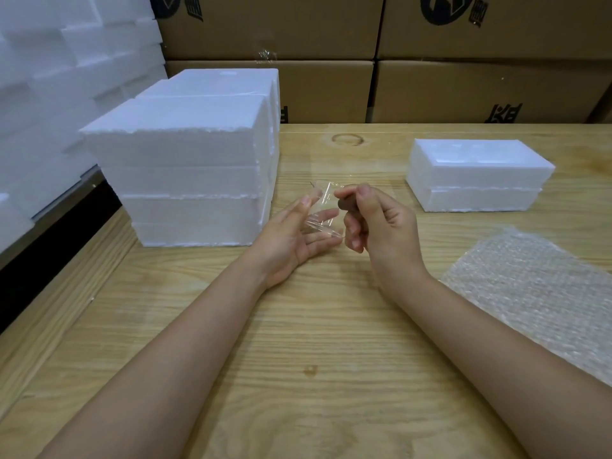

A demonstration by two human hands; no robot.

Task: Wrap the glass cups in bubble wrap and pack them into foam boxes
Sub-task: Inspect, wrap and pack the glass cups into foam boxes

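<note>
Glass, clear and hard to make out, sits at the centre of the frame: we hold one glass cup (pixel 323 207) tilted above the wooden table (pixel 298 326). Our left hand (pixel 291 240) lies palm up, fingers straight, with the cup resting against them. Our right hand (pixel 381 226) pinches the cup's rim between thumb and forefinger. A stack of foam boxes (pixel 192 167) stands at centre left, a lone foam box (pixel 477 173) at upper right, a bubble wrap sheet (pixel 536 293) at right. Cardboard cartons (pixel 463 87) line the top.
</note>
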